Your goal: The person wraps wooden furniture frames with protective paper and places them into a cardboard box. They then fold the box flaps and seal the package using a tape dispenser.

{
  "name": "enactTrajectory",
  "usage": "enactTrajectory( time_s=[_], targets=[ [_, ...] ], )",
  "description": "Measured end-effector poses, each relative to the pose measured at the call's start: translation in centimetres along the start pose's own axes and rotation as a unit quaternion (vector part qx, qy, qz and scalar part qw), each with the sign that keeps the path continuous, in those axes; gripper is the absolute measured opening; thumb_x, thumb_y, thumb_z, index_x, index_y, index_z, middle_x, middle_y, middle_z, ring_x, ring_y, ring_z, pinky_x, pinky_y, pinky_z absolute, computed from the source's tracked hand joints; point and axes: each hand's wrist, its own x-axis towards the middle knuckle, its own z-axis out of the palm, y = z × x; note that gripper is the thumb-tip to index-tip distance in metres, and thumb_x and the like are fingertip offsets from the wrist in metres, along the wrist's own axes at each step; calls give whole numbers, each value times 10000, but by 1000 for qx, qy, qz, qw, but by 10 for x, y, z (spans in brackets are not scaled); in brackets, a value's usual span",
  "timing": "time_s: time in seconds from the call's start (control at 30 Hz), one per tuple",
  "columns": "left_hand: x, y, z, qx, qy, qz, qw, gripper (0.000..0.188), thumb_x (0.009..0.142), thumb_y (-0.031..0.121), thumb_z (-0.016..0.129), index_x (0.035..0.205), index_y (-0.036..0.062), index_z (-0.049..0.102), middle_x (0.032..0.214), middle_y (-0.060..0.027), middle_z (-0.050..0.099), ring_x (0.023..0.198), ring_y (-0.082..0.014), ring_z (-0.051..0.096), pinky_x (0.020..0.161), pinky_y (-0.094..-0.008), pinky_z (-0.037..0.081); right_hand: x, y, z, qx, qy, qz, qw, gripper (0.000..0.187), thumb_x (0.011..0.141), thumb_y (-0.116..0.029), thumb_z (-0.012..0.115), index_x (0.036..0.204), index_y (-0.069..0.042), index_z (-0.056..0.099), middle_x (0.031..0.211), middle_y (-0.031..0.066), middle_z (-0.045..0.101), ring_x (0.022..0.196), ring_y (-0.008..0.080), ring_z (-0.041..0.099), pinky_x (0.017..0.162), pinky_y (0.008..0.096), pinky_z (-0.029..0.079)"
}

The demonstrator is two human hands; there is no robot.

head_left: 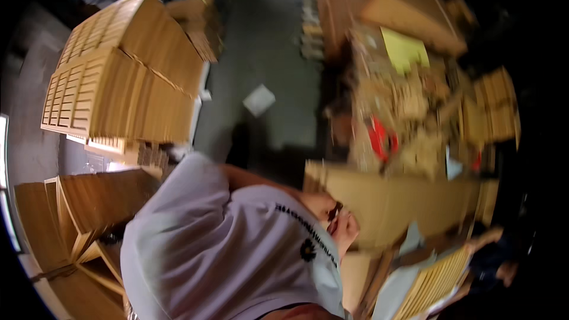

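- Small dark object (336, 209): between partly curled left hand (320, 204) and right hand (345, 227); long axis unclear (blurred).
- Grip: cannot tell, either hand.
- Tan cardboard panel (409, 204): beside both, rightward.

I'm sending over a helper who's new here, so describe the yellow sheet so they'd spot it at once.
At the picture's upper right, find the large brown boxy block. Just below it spreads a messy heap of brown cardboard pieces, and the yellow sheet lies at its upper end. Its flat, bright yellow surface stands out from the brown around it.
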Motion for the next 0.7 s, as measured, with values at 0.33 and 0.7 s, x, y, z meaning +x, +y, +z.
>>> enactTrajectory(
  time_s=[0.33,0.7],
  targets=[
    [-189,96,-478,184,514,-126,828,272,874,134,662,1112,12,608,802,-150,667,684,-265,633,644,-358,502,209,-213,415,-89,-367,-235,896,327,984,-196,594,703,-29,587,542,-21,501,476,39,435,442,215,315],
    [-410,206,-797,184,820,31,540,333,954,199,624,1190,-28,565,901,-67,677,764,-115,635,666,-247,507,448,-519,821,-75,-388,-505,767,225,949,-226,608,827,-37,621,654,-12,586,543,61,491,505,254,401]
  ],
)
